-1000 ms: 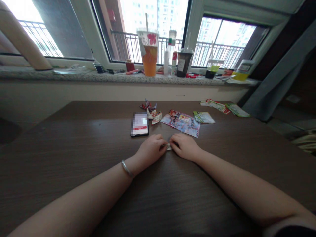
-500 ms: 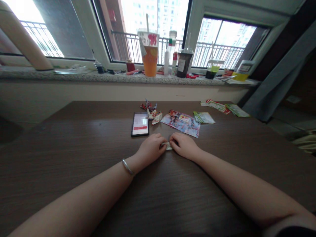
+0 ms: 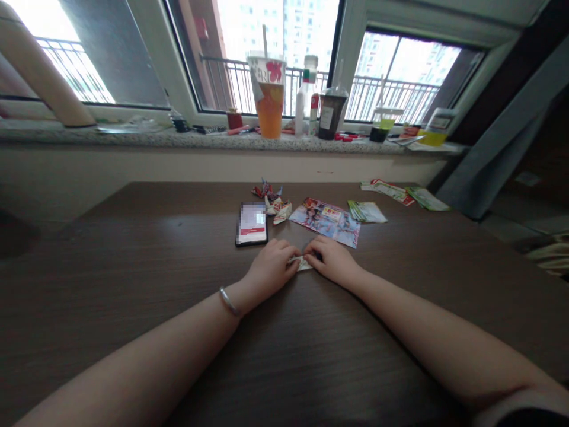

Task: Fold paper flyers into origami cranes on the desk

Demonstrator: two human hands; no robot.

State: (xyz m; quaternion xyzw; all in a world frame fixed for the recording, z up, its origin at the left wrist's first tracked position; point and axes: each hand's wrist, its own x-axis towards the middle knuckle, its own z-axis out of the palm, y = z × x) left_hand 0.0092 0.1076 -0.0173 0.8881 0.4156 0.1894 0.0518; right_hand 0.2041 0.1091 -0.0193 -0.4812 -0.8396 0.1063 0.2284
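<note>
A small folded piece of pale paper (image 3: 304,264) lies low over the brown table (image 3: 213,350), between my two hands. My left hand (image 3: 274,264), with a silver bangle on its wrist, is closed on the paper's left end. From the other side my right hand (image 3: 329,260) has its fingers curled and pinched on the right end. Much of the paper is hidden under the fingers. Just beyond my left hand lies a phone (image 3: 252,224) with a lit, partly blurred screen. Past my right hand is a flat colourful printed sheet (image 3: 328,222).
Folded paper figures, one cream (image 3: 279,210) and one red and purple (image 3: 267,191), sit behind the phone. Green printed papers (image 3: 367,212) and more slips (image 3: 391,192) lie at the back right. An orange drink cup (image 3: 270,107), bottles and other cups line the windowsill (image 3: 200,138).
Both hands stay almost in place. My right hand has shifted very slightly, and a bit more of the pale paper shows between the fingers.
</note>
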